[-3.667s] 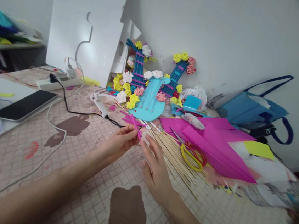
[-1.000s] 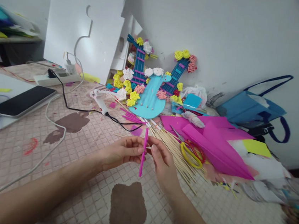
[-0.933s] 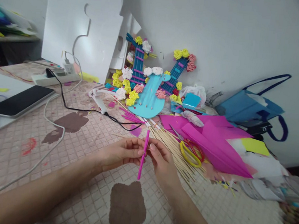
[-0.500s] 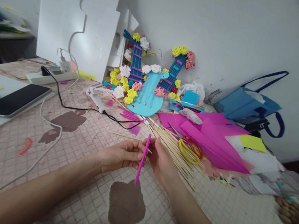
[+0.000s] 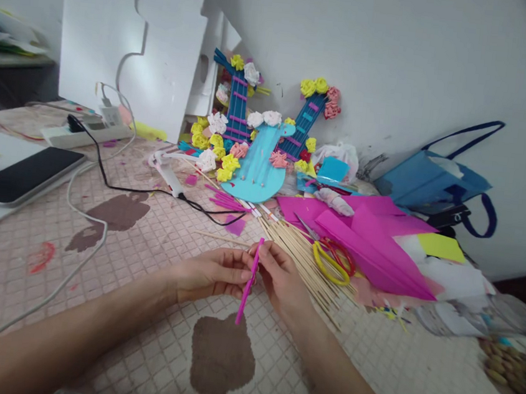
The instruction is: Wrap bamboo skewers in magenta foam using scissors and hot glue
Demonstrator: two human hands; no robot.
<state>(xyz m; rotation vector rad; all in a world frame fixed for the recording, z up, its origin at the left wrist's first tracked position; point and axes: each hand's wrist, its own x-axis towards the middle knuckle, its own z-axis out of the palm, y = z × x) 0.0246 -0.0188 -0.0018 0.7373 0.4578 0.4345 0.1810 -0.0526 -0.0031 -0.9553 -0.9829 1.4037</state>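
Note:
A thin magenta paper-covered stick (image 5: 247, 289) slants upright between my two hands above the table. My left hand (image 5: 220, 272) pinches it around its middle, thumb on the near side. Near its upper end, the thumb and fingers of my right hand (image 5: 280, 277) close on the same stick. Just beyond my fingers lies a single bare wooden skewer (image 5: 221, 238). To the right of my right hand spreads a heap of bamboo skewers (image 5: 316, 271). Several more magenta sticks (image 5: 225, 200) lie farther back.
Yellow-handled scissors (image 5: 331, 265) and magenta paper (image 5: 370, 249) lie at the right. A glue gun (image 5: 166, 171) with a black cord rests behind my left hand. Paper-flower guitar decorations (image 5: 255, 177) lean at the wall. A phone (image 5: 25, 175) and power strip (image 5: 86, 133) are at the left.
My right hand's thumb and fingers have closed onto the upper part of the magenta stick. The pale tip that stuck out beside it no longer shows. My left hand keeps its pinch.

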